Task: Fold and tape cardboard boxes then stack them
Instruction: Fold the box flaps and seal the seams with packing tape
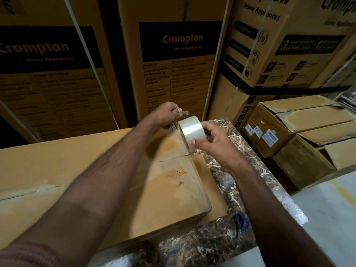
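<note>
Folded cardboard box (96,170) fills marble tabletop's (240,151) left and centre, centre seam untaped near far-right end. Tape roll (189,130) above that end: right hand (208,139) grips it, left hand (167,114) pinches tape end (184,113). Taping, stacking remain.

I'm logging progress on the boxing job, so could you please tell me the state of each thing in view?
Tape roll: held above the box, end peeled free.
Left hand: pinches the tape's loose end.
Right hand: grips the roll.
Cardboard box: flaps folded shut, lying on the marble table.
Scissors: lying on the table, untouched.
Boxes at right: closed, stacked.
</note>
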The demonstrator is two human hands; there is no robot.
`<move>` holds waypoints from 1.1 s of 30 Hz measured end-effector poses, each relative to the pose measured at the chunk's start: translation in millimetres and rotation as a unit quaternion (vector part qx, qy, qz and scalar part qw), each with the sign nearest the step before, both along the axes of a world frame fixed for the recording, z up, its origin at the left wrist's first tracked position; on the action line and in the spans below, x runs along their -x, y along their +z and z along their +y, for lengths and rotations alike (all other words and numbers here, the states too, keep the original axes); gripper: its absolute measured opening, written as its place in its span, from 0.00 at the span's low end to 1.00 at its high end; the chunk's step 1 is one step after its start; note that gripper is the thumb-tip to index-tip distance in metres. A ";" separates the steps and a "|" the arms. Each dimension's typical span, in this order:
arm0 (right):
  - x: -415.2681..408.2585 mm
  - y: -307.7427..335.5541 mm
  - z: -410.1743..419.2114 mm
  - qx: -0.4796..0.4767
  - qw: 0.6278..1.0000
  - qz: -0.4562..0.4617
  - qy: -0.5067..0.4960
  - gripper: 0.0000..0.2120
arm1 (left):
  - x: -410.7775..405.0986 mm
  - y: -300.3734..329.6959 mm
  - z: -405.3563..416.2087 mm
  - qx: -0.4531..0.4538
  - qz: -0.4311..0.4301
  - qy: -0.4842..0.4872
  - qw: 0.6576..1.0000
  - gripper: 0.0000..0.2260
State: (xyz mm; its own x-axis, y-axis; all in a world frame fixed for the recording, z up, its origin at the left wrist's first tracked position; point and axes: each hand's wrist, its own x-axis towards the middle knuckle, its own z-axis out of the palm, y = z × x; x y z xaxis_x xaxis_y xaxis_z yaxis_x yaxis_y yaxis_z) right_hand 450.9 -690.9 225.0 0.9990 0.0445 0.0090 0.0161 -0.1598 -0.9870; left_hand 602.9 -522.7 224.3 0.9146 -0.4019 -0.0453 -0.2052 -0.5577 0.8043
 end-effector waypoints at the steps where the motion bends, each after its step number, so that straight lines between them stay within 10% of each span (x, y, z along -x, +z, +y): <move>1: -1.0 -4.6 -3.5 0.020 1.000 0.004 0.010 0.20 | -1.3 0.5 1.5 0.009 0.009 -0.003 1.000 0.12; 7: 5.8 -22.0 -1.1 0.086 0.996 0.019 0.010 0.19 | -8.3 -3.4 8.2 0.009 0.010 -0.013 1.000 0.13; 16: -3.6 41.0 13.4 -0.128 0.991 0.017 -0.022 0.11 | -22.6 5.4 8.1 -0.070 -0.104 0.028 0.992 0.09; 33: 1.5 16.7 9.6 0.020 0.991 0.113 0.074 0.16 | -35.0 -32.3 13.5 -0.068 -0.058 0.038 0.995 0.10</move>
